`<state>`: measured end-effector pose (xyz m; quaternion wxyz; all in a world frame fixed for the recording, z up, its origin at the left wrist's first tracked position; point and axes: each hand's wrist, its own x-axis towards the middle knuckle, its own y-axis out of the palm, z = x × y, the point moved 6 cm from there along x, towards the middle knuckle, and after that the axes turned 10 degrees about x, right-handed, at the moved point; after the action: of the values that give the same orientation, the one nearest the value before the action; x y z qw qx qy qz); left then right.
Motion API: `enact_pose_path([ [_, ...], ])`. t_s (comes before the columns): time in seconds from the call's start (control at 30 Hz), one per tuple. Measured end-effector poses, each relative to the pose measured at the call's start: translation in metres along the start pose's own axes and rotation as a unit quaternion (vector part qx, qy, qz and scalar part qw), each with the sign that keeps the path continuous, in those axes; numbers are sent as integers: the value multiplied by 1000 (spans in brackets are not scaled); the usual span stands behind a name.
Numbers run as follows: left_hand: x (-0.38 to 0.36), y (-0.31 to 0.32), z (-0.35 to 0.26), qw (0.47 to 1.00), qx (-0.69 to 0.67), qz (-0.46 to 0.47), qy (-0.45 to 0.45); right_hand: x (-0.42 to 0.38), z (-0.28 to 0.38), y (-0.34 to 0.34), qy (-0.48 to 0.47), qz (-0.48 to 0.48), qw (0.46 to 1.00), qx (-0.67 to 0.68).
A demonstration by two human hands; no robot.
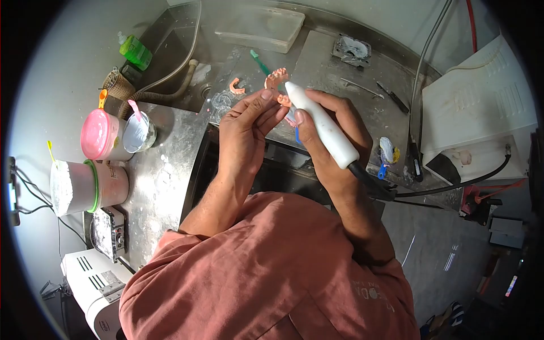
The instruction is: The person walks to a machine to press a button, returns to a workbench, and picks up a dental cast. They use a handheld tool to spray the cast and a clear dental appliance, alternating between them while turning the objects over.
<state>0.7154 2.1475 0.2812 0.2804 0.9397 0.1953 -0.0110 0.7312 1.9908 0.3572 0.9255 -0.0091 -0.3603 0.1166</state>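
My left hand (243,124) is closed, with thumb and fingers pinching an orange-pink dental model (277,77) that shows a row of teeth. My right hand (334,133) wraps round a white handpiece (326,127), its tapered tip close to the model. A black hose (368,181) leaves the back end of the handpiece. Another orange dental arch (236,86) lies on the metal worktop, left of my left hand. Beyond the model is a green-handled brush (259,61). Below the hands, a blue handle (297,135) is partly hidden.
Left of me are pink-lidded and white tubs (103,136) and a sink (175,56) with a corrugated hose. A translucent plastic bin (260,28) stands at the back. Knife-like tools (392,97) lie right. A white machine housing (481,96) stands far right, above an open drawer-like recess (277,175).
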Motion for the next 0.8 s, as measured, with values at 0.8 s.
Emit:
enact_pose_path([
  [0.8, -5, -1, -8, 999, 2, 36, 19, 2, 20, 12, -35, 51, 998, -8],
])
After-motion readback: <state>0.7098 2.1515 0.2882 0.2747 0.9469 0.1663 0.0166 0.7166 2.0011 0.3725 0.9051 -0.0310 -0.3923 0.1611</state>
